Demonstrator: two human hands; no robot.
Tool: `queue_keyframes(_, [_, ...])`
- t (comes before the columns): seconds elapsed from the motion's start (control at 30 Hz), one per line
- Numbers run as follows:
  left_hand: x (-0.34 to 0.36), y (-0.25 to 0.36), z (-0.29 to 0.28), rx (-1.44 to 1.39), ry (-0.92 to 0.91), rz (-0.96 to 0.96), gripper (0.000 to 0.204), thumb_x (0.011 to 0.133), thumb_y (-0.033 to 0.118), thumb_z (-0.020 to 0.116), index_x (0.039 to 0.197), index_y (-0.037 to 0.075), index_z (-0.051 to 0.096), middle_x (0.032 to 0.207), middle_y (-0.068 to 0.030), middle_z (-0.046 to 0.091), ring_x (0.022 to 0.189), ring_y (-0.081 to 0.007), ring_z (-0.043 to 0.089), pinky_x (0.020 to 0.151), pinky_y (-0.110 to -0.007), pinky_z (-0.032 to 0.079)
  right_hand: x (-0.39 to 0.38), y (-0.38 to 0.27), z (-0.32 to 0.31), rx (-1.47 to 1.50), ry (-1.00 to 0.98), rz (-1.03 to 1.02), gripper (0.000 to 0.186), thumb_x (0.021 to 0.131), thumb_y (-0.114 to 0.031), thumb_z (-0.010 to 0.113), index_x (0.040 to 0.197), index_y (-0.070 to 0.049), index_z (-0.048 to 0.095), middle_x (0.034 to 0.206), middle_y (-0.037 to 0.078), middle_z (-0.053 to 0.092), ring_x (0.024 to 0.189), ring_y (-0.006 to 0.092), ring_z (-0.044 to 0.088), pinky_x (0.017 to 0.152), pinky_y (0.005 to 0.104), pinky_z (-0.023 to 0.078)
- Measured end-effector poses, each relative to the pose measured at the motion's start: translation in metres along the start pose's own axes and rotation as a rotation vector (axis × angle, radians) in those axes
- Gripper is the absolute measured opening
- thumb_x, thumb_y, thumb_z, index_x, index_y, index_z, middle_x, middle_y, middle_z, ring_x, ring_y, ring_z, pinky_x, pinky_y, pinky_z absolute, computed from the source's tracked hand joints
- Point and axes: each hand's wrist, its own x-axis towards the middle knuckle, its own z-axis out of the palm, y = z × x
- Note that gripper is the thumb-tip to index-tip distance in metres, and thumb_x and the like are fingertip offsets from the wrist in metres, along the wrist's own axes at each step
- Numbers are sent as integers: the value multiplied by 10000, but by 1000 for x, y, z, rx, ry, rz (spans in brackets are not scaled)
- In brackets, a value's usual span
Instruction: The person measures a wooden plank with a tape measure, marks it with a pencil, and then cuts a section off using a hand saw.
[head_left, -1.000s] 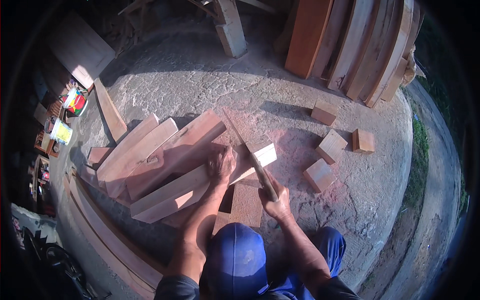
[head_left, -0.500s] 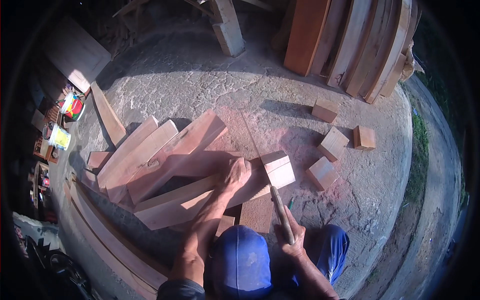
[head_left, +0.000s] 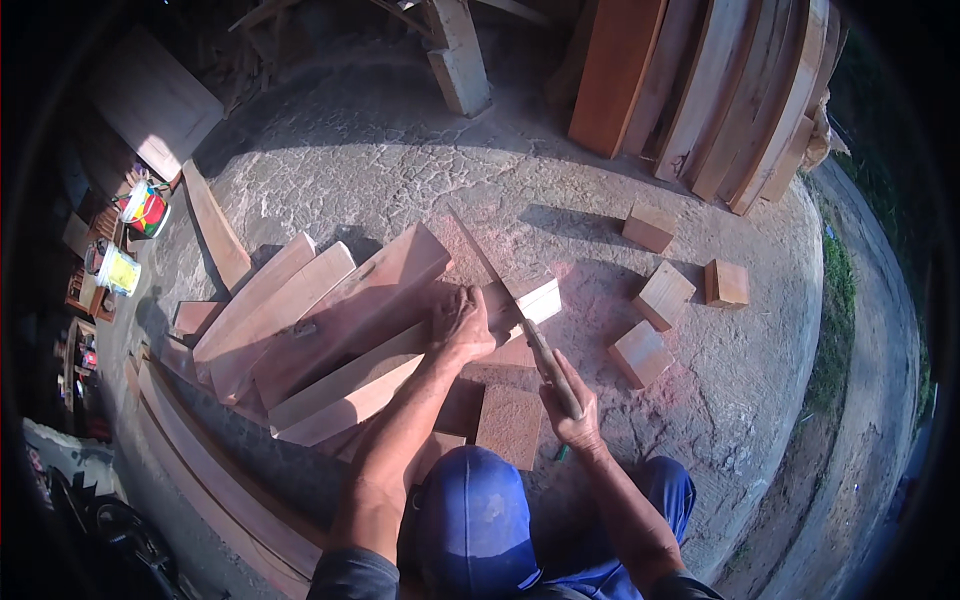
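A thick wooden beam (head_left: 345, 390) lies slanting across other timber in front of me. My left hand (head_left: 465, 322) is closed over the beam, a little left of its right end. In my right hand (head_left: 572, 408) is the wooden handle of a handsaw (head_left: 487, 262), the fingers wrapped round it. Its blade points away and to the left, lying across the beam near the sunlit end. Whether the teeth sit in a cut cannot be made out. Beneath the beam are a short block (head_left: 508, 428) dusted with sawdust and other wood pieces, partly hidden.
Several cut blocks (head_left: 664, 295) lie on the concrete floor to the right, amid reddish sawdust. More boards (head_left: 270, 300) are piled at left, and tall planks (head_left: 690, 100) lean at the far right. Paint buckets (head_left: 145, 210) stand far left. My blue-clad knee (head_left: 475, 520) is close below.
The beam's right end has shifted away from me and leftward, and my left hand has moved slightly with it. My right hand and the saw have moved forward, the blade now turned more leftward.
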Motion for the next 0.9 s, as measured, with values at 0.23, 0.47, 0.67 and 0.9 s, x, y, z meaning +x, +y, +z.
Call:
queue_keyframes(0.23, [9, 10, 47, 50, 98, -120, 451, 897, 73, 649, 1287, 175, 446, 1257, -54, 571, 1277, -236, 528, 965, -568, 426, 24, -39, -18, -37, -101, 114, 579, 919, -182, 709, 1458, -69, 531, 1426, 200, 592, 1288, 347, 594, 1040, 399, 512])
queue_keyframes(0.47, [-4, 6, 72, 306, 459, -68, 221, 955, 232, 565, 1173, 211, 542, 1023, 10, 653, 1050, -192, 620, 833, -464, 438, 17, -17, -25, -134, -178, -42, 581, 945, -197, 676, 1494, -139, 493, 1478, 178, 547, 1255, 348, 619, 1004, 409, 549])
queue_keyframes(0.67, [-2, 24, 39, 272, 183, -189, 130, 955, 204, 555, 1082, 181, 550, 1030, -18, 667, 1056, -218, 627, 870, -470, 444, 10, 4, -28, -148, -205, -120, 586, 955, -186, 671, 1496, -90, 467, 1470, 194, 543, 1264, 347, 615, 1009, 400, 547])
queue_keyframes(0.9, [6, 21, 12, 5, 95, -185, 216, 937, 106, 512, 1152, 111, 535, 1182, -122, 648, 1200, -334, 579, 981, -551, 418, 8, 21, -14, -80, -101, -185, 640, 893, -99, 726, 1483, -77, 478, 1413, 221, 578, 1237, 389, 623, 970, 414, 567])
